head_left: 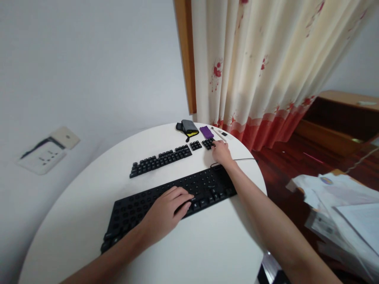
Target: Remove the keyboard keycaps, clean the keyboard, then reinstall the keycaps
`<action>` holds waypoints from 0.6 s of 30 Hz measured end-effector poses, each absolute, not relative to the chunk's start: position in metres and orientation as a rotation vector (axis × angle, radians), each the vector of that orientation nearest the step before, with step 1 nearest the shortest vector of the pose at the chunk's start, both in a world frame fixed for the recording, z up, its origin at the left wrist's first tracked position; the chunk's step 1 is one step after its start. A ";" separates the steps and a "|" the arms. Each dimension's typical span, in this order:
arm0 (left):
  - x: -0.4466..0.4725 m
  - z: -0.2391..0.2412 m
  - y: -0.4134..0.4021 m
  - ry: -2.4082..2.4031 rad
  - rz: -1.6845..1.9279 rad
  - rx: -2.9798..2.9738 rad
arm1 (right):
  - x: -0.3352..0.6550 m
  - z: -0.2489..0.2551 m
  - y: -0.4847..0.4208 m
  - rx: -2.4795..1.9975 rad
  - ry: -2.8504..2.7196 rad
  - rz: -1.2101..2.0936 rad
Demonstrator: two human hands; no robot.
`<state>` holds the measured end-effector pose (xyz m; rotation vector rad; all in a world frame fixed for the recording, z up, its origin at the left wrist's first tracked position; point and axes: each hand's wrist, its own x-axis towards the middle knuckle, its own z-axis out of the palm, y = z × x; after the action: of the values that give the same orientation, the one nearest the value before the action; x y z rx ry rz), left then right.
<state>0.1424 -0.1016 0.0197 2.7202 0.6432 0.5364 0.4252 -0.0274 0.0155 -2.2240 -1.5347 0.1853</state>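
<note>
A black keyboard (189,185) lies at a slant on the round white table. Most of its key places are bare, with keycaps still along its front edge and left end. My left hand (170,207) rests over its middle, fingers stretched forward and the thumb a little apart from the index finger. Behind the keyboard stand loose black keycaps in a long block (161,159), a small block (196,145) and another cluster (207,143). At that last cluster my right hand (221,152) pinches a keycap between thumb and fingers; the fingertips partly hide it.
At the table's back lie a grey and yellow cloth (188,127), a purple cloth (206,132) and a white stick-like tool (219,135). The keyboard's cable (244,159) runs off the right edge. A curtain (251,79) hangs behind; papers (349,197) are piled at right.
</note>
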 end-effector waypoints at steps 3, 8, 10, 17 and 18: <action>0.142 0.021 -0.101 0.643 0.551 2.728 | 0.423 0.010 -0.028 -2.234 -1.530 0.215; 0.144 0.028 -0.101 0.680 0.609 2.708 | 0.421 0.008 -0.029 -2.241 -1.582 0.280; 0.147 0.035 -0.099 0.722 0.640 2.681 | 0.422 0.008 -0.030 -2.238 -1.616 0.303; 0.193 0.066 -0.047 0.843 0.648 2.673 | 0.422 0.010 -0.032 -2.215 -1.682 0.334; 0.205 0.068 -0.035 0.870 0.636 2.698 | 0.422 0.010 -0.032 -2.211 -1.684 0.337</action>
<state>0.2050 -0.0348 0.0680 2.6984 0.8703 0.6355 0.4224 -0.0322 0.0105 -2.2115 -1.6839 0.3370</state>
